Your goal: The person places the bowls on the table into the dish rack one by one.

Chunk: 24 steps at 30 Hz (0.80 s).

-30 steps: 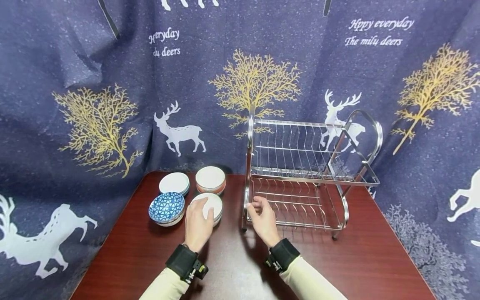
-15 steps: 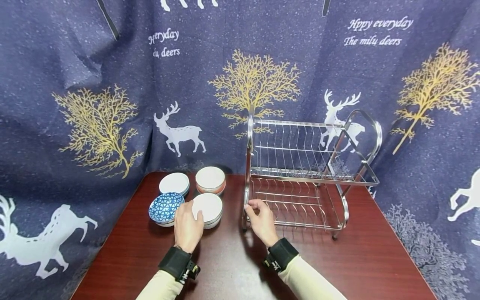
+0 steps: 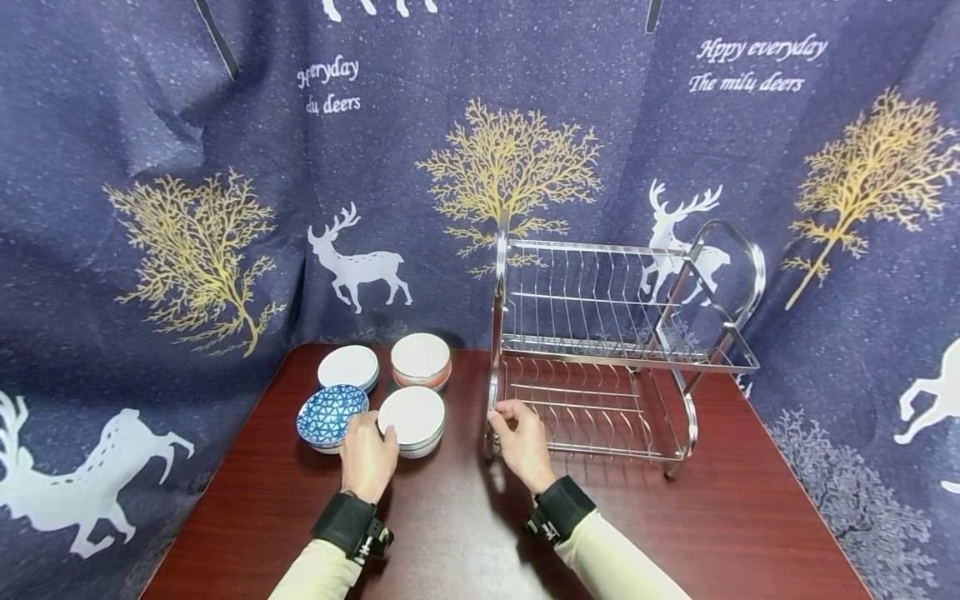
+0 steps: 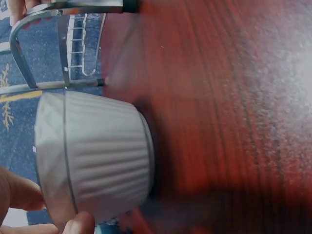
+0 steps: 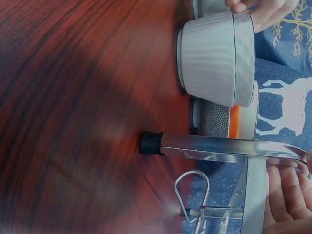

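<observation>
My left hand [image 3: 369, 458] is at the left rim of the front white bowl [image 3: 412, 417]. Its thumb and a finger pinch that rim, as the left wrist view shows the ridged outer wall [image 4: 107, 156] beside them. Just left of the hand sits a blue-patterned bowl [image 3: 330, 412], partly covered by the fingers. With my right hand [image 3: 522, 446] I hold the front left tube of a metal dish rack [image 3: 492, 392]; in the right wrist view its fingers [image 5: 292, 195] curl behind the tube.
Behind stand another white bowl [image 3: 347, 367] and a stack with an orange-banded bowl [image 3: 422, 358]. The two-tier rack's upper tier [image 3: 592, 300] overhangs its lower wire shelf [image 3: 585, 408]. A patterned curtain [image 3: 337, 167] hangs behind the brown table [image 3: 465, 533].
My left hand has moved left and toward me, from over the front white bowl to its left rim. The right hand has shifted slightly onto the rack's tube.
</observation>
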Available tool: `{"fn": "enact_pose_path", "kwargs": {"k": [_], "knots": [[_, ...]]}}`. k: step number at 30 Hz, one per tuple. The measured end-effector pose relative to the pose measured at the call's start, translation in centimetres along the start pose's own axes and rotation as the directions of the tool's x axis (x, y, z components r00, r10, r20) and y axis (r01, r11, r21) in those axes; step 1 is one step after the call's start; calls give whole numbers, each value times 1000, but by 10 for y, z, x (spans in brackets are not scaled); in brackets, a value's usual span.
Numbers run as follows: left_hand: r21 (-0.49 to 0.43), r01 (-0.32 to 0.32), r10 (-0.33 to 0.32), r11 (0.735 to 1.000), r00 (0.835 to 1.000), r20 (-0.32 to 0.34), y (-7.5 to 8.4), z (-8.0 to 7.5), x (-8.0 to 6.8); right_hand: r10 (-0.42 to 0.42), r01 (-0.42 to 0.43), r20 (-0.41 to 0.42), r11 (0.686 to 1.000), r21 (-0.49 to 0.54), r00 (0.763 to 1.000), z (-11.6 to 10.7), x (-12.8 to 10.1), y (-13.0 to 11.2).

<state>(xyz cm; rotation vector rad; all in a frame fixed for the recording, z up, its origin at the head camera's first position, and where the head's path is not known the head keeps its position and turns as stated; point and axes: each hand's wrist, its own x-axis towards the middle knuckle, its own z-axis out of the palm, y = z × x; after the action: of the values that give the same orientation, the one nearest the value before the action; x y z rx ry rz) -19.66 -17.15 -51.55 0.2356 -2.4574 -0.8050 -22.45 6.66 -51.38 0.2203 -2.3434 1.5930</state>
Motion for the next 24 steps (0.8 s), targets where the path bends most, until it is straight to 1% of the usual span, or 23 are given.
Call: {"fn": "enact_pose_path", "kwargs": {"k": [4, 8, 14, 20, 24], "knots": [[15, 44, -45, 999, 999, 31, -6, 2, 2, -1, 1, 5, 1000, -2, 1000, 0, 0, 1], [65, 55, -59, 996, 996, 60, -9, 2, 5, -7, 7, 3, 1000, 5, 1000, 0, 0, 1], [127, 56, -71, 990, 990, 119, -9, 2, 12, -20, 20, -3, 1000, 6, 1000, 1, 0, 2], [141, 43, -64, 989, 987, 145, -11, 4, 18, -28, 28, -9, 1000, -3, 1000, 2, 0, 3], [153, 43, -70, 987, 982, 176, -13, 8, 21, -35, 35, -9, 999, -4, 999, 2, 0, 4]]}}
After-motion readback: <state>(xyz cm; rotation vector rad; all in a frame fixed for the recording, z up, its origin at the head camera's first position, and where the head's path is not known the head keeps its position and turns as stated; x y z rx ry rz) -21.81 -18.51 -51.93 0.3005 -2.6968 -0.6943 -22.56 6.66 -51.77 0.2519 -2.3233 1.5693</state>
